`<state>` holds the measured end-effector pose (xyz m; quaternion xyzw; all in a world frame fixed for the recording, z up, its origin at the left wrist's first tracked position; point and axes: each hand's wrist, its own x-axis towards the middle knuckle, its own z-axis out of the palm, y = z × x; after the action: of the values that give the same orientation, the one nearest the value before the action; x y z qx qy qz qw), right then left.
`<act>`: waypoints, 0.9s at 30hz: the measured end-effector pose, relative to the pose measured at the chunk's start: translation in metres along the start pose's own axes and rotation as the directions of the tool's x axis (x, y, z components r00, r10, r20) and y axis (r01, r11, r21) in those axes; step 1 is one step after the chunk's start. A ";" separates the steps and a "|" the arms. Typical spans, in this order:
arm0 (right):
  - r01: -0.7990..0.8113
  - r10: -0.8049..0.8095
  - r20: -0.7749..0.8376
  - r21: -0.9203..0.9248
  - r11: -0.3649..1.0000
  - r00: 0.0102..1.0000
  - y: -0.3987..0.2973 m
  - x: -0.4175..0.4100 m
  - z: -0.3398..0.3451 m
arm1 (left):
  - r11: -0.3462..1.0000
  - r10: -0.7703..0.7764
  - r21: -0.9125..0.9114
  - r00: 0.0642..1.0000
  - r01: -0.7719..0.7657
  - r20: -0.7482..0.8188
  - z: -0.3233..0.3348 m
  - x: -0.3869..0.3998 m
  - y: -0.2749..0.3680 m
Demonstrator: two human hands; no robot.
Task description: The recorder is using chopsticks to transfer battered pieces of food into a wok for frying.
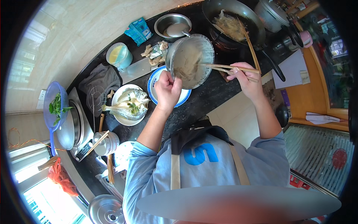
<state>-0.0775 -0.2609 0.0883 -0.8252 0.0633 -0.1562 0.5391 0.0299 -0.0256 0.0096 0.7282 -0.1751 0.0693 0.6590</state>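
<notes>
My left hand (pixel 167 91) grips the near rim of a metal bowl (pixel 208 46), which is tilted above a blue-rimmed plate (pixel 154 77). Wet, greyish-brown batter (pixel 187 63) coats the inside. In my right hand (pixel 247 79) is a pair of wooden chopsticks (pixel 221 67), their tips inside the bowl at the batter. Beyond the bowl, a wok (pixel 253 19) of dark oil holds a pale golden fried mass (pixel 230 26). Longer wooden chopsticks (pixel 250 46) lean in the wok, their near ends close to my right hand.
Left of my left hand, a white plate (pixel 114 116) holds a split fish (pixel 130 105) with green garnish. A cleaver (pixel 135 71), ginger (pixel 156 61), a plastic tub (pixel 120 57) and a steel basin (pixel 159 25) crowd the back counter. The wok's black handle (pixel 272 63) juts toward me.
</notes>
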 end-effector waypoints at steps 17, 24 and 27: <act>-0.026 0.035 0.113 -0.076 0.997 0.993 -0.030 -0.002 0.000 | 0.998 -0.058 0.000 0.995 0.058 -0.079 -0.002 0.000 -0.009; -0.036 0.036 0.014 0.064 0.997 0.999 -0.038 -0.006 0.006 | 0.996 0.008 0.084 0.997 -0.002 -0.074 0.003 0.001 0.009; -0.076 0.073 0.082 0.033 0.997 0.994 -0.028 -0.008 0.015 | 0.997 -0.073 0.021 0.997 0.074 -0.039 0.006 -0.001 0.005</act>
<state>-0.0820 -0.2335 0.1068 -0.8180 0.0696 -0.1037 0.5614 0.0265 -0.0314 0.0132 0.7402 -0.1346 0.0611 0.6559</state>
